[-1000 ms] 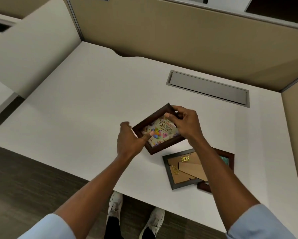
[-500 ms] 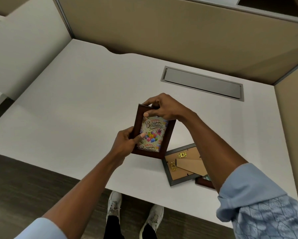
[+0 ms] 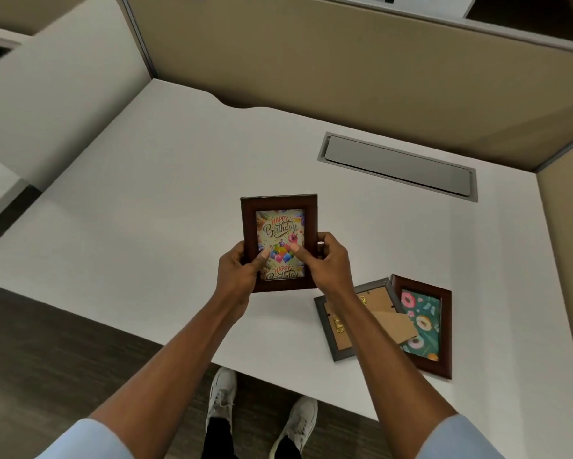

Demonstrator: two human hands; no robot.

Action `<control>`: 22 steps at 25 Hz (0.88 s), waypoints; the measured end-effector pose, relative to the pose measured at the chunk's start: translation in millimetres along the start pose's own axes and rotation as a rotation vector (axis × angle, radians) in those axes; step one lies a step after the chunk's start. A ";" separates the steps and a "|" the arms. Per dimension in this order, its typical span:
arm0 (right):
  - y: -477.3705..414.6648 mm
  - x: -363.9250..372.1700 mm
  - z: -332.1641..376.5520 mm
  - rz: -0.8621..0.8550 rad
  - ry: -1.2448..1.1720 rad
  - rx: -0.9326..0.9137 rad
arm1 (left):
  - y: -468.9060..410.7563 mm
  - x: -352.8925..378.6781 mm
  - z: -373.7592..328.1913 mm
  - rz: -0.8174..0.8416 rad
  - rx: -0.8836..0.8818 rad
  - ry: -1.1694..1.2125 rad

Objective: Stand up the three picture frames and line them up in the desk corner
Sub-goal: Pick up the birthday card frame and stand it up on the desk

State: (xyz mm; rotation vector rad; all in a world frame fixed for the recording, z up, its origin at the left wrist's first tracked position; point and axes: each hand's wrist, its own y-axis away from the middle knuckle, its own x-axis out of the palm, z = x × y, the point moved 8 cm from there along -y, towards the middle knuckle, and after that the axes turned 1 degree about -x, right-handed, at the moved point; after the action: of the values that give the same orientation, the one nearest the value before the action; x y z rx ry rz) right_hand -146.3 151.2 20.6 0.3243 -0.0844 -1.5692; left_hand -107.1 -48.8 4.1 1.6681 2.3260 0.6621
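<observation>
A dark brown birthday frame [image 3: 278,223] with a "Happy Birthday" balloon picture is held upright above the white desk [image 3: 146,200], facing me. My left hand [image 3: 240,276] grips its lower left side, thumb on the glass. My right hand [image 3: 328,265] grips its lower right side, fingers behind it. To the right, a grey frame [image 3: 344,321] lies face down with its cardboard back and stand showing. It overlaps a brown donut frame [image 3: 426,323] lying face up. My right forearm crosses over both.
A grey cable-tray lid [image 3: 397,167] is set into the desk at the back right. Tan partition walls [image 3: 344,71] meet at the far right desk corner [image 3: 536,170]. My shoes [image 3: 222,395] stand on the dark floor below the desk's front edge.
The birthday frame has turned from tilted to straight upright facing me. My right hand has slid from its top edge down to its lower right side. The donut frame is now uncovered.
</observation>
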 end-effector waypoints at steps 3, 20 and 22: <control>2.9 14.1 -9.8 0.055 -0.084 0.010 | 3.6 -10.1 -7.9 -0.074 0.101 -0.198; -1.5 37.9 -16.2 0.200 -0.201 0.005 | 9.2 -38.9 -7.5 -0.082 0.207 -0.312; -4.4 38.3 -19.1 0.216 -0.219 0.015 | 5.9 -38.8 -5.6 -0.051 0.184 -0.287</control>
State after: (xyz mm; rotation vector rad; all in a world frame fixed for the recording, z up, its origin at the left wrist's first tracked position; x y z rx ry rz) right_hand -145.3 116.4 -4.6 0.1482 -0.2918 -1.3850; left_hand -91.2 -84.9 8.1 1.6454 2.2668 0.1869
